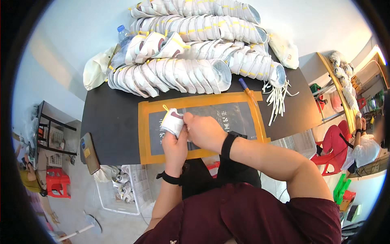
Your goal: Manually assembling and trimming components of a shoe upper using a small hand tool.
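Note:
A white shoe upper [174,124] with a maroon patch and a yellow pull loop is held up over the near part of the black table. My left hand [175,148] grips it from below, fingers closed round its lower end. Against the upper's right side, my right hand [204,131] is closed, its fingertips pinching the edge there. Its curled fingers hide whatever else might be between them. Beneath both hands lies a clear sheet [239,118] over white writing, framed by orange tape [195,100].
Long stacks of nested shoe uppers [170,75] fill the table's far side, with white laces [277,97] hanging off one. A blue-capped pen [243,84] lies by the tape. A phone [89,152] rests at the left edge, above a white crate [122,189]. Co-workers sit at both sides.

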